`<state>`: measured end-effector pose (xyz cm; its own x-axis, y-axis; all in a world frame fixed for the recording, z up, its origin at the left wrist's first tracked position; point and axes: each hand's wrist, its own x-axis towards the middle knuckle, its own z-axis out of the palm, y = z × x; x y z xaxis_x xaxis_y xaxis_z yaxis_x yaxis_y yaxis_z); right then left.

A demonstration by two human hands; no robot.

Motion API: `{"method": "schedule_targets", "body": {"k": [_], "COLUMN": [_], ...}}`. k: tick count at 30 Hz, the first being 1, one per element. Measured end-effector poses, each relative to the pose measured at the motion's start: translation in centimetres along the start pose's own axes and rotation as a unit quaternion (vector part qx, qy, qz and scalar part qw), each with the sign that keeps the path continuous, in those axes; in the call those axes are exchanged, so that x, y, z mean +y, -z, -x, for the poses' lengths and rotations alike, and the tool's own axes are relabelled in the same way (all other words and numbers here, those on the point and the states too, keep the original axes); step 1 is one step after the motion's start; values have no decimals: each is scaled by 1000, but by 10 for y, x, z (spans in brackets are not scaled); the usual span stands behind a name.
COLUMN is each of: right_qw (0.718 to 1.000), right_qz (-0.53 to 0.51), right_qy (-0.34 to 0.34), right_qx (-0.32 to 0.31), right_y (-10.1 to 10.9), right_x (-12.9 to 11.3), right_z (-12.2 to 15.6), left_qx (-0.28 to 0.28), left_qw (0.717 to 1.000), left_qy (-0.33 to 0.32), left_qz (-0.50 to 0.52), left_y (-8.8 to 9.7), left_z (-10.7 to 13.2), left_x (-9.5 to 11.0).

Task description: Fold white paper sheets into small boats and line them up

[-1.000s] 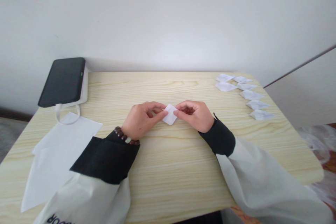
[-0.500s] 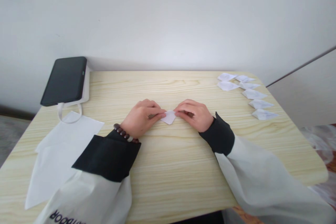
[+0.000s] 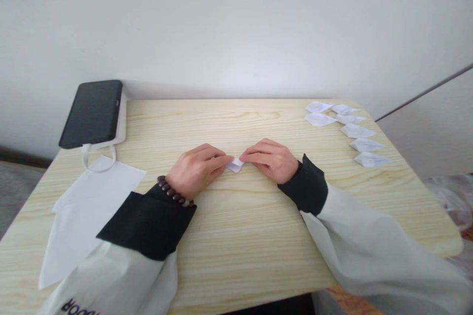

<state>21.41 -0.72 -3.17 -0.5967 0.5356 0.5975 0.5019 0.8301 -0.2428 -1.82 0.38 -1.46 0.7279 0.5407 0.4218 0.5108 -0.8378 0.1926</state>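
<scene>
Head view: where do you have the paper (image 3: 235, 166)?

Between your fingertips, small, white and folded, at or just over the table (image 3: 236, 236); whether the 2 touch, I can't tell. Your left hand (image 3: 197, 170) grasps its left end and your right hand (image 3: 271, 161) its right end, fingers bent and tips drawn near each other. Your thumbs are mostly hidden behind the fingers.

How should it handle for you?

Light, I'd judge, with almost no weight to carry. 1 layer alone would be soft, but where folds stack it should feel stiffer and spring back a little if you ease off. It looks dry and smooth, so it could slide under flat fingers; tugging hard could tear it.

Then where would you take hold?

At the 2 side ends, about where your fingertips are, pinching lightly with thumb against finger. That leaves the middle in your sight.

And around your hands?

7 folded pieces (image 3: 357, 131) lie beyond and to the right of your right hand. Loose sheets (image 3: 79, 221) lie left of your left hand, partly hidden by your left sleeve (image 3: 118, 270).
</scene>
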Motion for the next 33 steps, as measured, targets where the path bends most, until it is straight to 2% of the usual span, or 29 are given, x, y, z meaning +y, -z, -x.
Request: {"method": "schedule_targets", "body": {"k": [4,8,13,18,23,30,33], "right_qw": [998,995,995,998,991,980,975], "right_qz": [53,89,84,4,-60,-15,-30], "right_qy": [25,15,-7,-60,-122,-195,-220], "right_qx": [-20,-43,-57,-24,18,-25,-20], "right_y": [1,4,3,2,5,-2,-6], "right_x": [-1,-6,-9,-7,-6,-20,-24], "right_z": [1,1,1,2,0,-6,-7], "left_qx": [7,4,7,16,30,16,18], "left_qw": [999,999,998,990,991,993,990], "left_qy": [-22,-28,64,133,119,120,132], "left_qz": [-35,-42,-24,-45,-48,-5,38], "left_y": [1,5,5,-3,-8,-11,-12], "left_z": [2,0,-6,-9,-6,-7,-9], "left_x": [1,6,15,17,16,14,13]}}
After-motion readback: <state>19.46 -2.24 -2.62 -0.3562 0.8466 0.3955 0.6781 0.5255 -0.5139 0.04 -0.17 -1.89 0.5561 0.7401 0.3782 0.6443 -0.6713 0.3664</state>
